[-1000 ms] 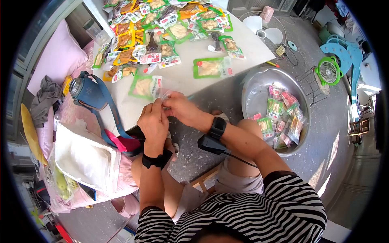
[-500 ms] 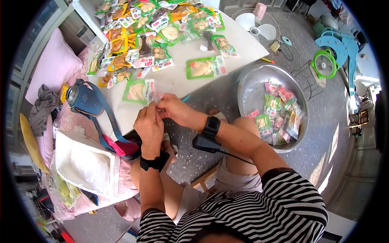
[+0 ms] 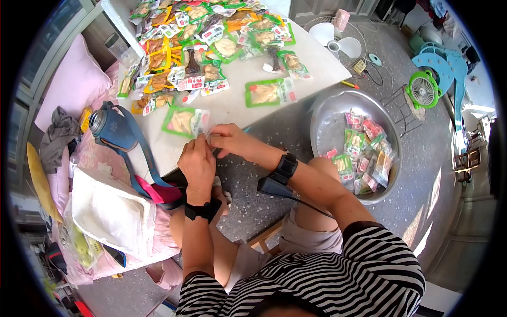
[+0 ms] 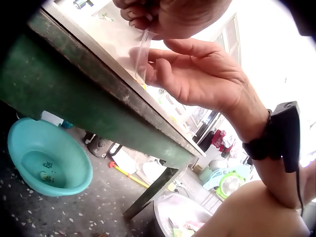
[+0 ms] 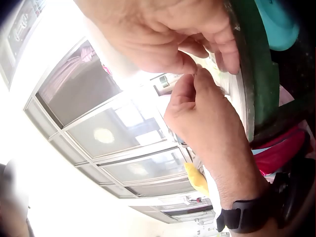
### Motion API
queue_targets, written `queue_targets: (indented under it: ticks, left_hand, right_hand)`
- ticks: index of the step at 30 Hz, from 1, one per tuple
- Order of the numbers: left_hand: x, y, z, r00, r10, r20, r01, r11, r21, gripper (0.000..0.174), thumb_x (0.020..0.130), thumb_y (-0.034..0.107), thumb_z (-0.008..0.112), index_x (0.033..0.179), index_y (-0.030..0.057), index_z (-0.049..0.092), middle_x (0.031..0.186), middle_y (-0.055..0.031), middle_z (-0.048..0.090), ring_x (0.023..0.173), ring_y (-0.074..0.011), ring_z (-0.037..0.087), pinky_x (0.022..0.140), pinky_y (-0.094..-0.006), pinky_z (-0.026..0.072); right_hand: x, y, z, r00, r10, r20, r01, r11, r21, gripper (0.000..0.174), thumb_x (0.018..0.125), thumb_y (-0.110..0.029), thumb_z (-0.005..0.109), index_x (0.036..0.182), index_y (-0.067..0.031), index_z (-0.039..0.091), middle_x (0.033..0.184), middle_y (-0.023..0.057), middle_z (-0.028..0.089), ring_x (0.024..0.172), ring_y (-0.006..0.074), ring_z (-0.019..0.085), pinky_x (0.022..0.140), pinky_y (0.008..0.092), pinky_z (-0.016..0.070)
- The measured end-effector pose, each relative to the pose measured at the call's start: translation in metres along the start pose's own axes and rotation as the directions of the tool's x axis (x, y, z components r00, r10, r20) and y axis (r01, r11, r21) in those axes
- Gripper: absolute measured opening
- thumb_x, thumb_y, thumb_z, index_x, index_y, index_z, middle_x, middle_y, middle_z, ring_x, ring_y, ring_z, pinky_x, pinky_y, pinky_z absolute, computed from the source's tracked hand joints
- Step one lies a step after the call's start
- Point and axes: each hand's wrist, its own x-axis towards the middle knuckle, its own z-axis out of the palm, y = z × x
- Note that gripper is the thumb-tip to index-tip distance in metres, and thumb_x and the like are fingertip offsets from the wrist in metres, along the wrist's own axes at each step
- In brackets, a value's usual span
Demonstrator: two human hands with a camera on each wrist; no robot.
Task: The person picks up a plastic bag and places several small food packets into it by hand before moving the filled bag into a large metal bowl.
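In the head view, my left hand [image 3: 196,165] and right hand [image 3: 235,142] meet at the table's front edge. Between them is the edge of a clear plastic bag [image 4: 142,57], which both pinch with thumb and fingertips. The right wrist view has the two thumb tips side by side, while the bag there is mostly hidden by the fingers. Just beyond the hands lies a green-edged food packet [image 3: 181,120] with pale pieces inside, its label end close to my fingertips. Another green-edged packet [image 3: 265,93] lies flat farther right on the white tabletop [image 3: 232,108].
Many sealed food packets [image 3: 190,58] are heaped at the table's back. To the right on the floor, a large metal basin [image 3: 323,119] holds several bagged packets. A blue bottle [image 3: 115,127] with a strap stands at the left beside a white foam box [image 3: 87,211]. A turquoise basin [image 4: 29,143] sits under the table.
My hands stay together at the bag's edge with small finger shifts. The green-edged packet beyond them has turned slightly, and less clear film shows above the right fingers.
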Motion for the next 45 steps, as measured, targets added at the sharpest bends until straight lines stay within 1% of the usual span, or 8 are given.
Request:
queue_targets:
  ticks: [4, 7, 9, 17, 23, 27, 33, 45]
  left_hand:
    - [-0.001, 0.001, 0.002, 1.000, 0.006, -0.013, -0.007, 1.000, -0.018, 0.015, 0.080, 0.003, 0.061, 0.094, 0.0018, 0.066, 0.074, -0.0166, 0.062, 0.065, -0.0357, 0.060, 0.057, -0.0434, 0.0474]
    - [0.000, 0.002, 0.002, 1.000, -0.001, -0.011, 0.001, 1.000, -0.012, 0.015, 0.079, 0.004, 0.062, 0.093, 0.0023, 0.066, 0.072, -0.0159, 0.061, 0.064, -0.0352, 0.060, 0.056, -0.0426, 0.0469]
    - [-0.002, 0.004, 0.002, 1.000, -0.006, 0.006, 0.006, 1.000, -0.012, 0.014, 0.079, 0.005, 0.063, 0.092, 0.0027, 0.066, 0.071, -0.0152, 0.060, 0.064, -0.0346, 0.060, 0.056, -0.0421, 0.0466]
    - [-0.001, 0.007, 0.005, 0.999, -0.018, 0.039, 0.018, 1.000, -0.014, 0.014, 0.078, 0.007, 0.064, 0.092, 0.0043, 0.065, 0.071, -0.0132, 0.060, 0.067, -0.0325, 0.061, 0.057, -0.0420, 0.0470]
    - [0.000, 0.007, 0.004, 0.999, -0.033, 0.038, 0.033, 0.999, -0.013, 0.012, 0.078, 0.008, 0.064, 0.090, 0.0057, 0.065, 0.071, -0.0127, 0.060, 0.068, -0.0323, 0.061, 0.057, -0.0428, 0.0479]
    - [0.000, 0.006, 0.004, 0.999, -0.035, 0.029, 0.036, 0.998, -0.046, 0.009, 0.079, 0.008, 0.063, 0.086, 0.0039, 0.063, 0.070, -0.0123, 0.058, 0.068, -0.0318, 0.060, 0.056, -0.0427, 0.0471]
    - [0.000, 0.004, 0.004, 0.999, -0.046, 0.004, 0.047, 0.997, -0.068, 0.005, 0.079, 0.007, 0.063, 0.081, 0.0037, 0.060, 0.069, -0.0120, 0.057, 0.066, -0.0313, 0.059, 0.054, -0.0423, 0.0458]
    - [0.003, 0.000, 0.000, 0.995, -0.060, -0.080, 0.055, 0.997, -0.062, 0.007, 0.082, 0.007, 0.063, 0.086, 0.0030, 0.065, 0.067, -0.0121, 0.059, 0.062, -0.0301, 0.060, 0.053, -0.0401, 0.0457]
  right_hand:
    - [-0.021, -0.046, -0.031, 0.998, 0.065, -0.006, -0.060, 0.873, -0.483, 0.025, 0.086, -0.020, 0.058, 0.080, 0.0031, 0.065, 0.064, 0.0041, 0.060, 0.065, 0.0118, 0.061, 0.055, 0.0278, 0.0498]
    - [-0.020, -0.046, -0.086, 0.824, -0.519, -0.229, 0.136, 0.572, -0.809, 0.013, 0.080, -0.013, 0.062, 0.084, -0.0035, 0.069, 0.078, 0.0139, 0.066, 0.068, 0.0315, 0.061, 0.069, 0.0380, 0.0494]
    - [-0.020, -0.038, -0.121, 0.625, -0.745, -0.231, -0.081, 0.232, -0.969, 0.021, 0.078, -0.014, 0.063, 0.097, -0.0050, 0.067, 0.096, 0.0130, 0.065, 0.088, 0.0343, 0.060, 0.079, 0.0429, 0.0496]
    - [-0.023, -0.029, -0.152, 0.780, -0.537, -0.322, -0.313, 0.111, -0.943, 0.065, 0.068, -0.028, 0.074, 0.124, -0.0033, 0.050, 0.120, 0.0132, 0.057, 0.107, 0.0385, 0.051, 0.088, 0.0427, 0.0478]
    - [-0.016, -0.042, -0.155, 0.826, -0.323, -0.461, -0.395, 0.251, -0.884, 0.058, 0.058, -0.035, 0.079, 0.100, 0.0013, 0.064, 0.105, 0.0209, 0.061, 0.102, 0.0386, 0.054, 0.082, 0.0421, 0.0479]
    - [-0.019, -0.032, -0.152, 0.759, -0.599, -0.256, -0.118, 0.261, -0.958, 0.038, 0.061, -0.024, 0.080, 0.087, 0.0007, 0.068, 0.082, 0.0130, 0.066, 0.077, 0.0301, 0.061, 0.067, 0.0391, 0.0500]
    - [-0.037, -0.066, -0.119, 0.905, -0.284, -0.315, 0.231, 0.953, -0.196, 0.018, 0.078, -0.003, 0.073, 0.095, 0.0000, 0.067, 0.084, 0.0022, 0.068, 0.069, 0.0076, 0.061, 0.059, 0.0219, 0.0478]
    - [-0.042, -0.064, -0.096, 0.979, 0.202, 0.028, -0.180, 0.920, -0.349, 0.021, 0.077, -0.012, 0.074, 0.093, -0.0017, 0.067, 0.070, 0.0010, 0.065, 0.052, 0.0037, 0.056, 0.042, 0.0181, 0.0407]
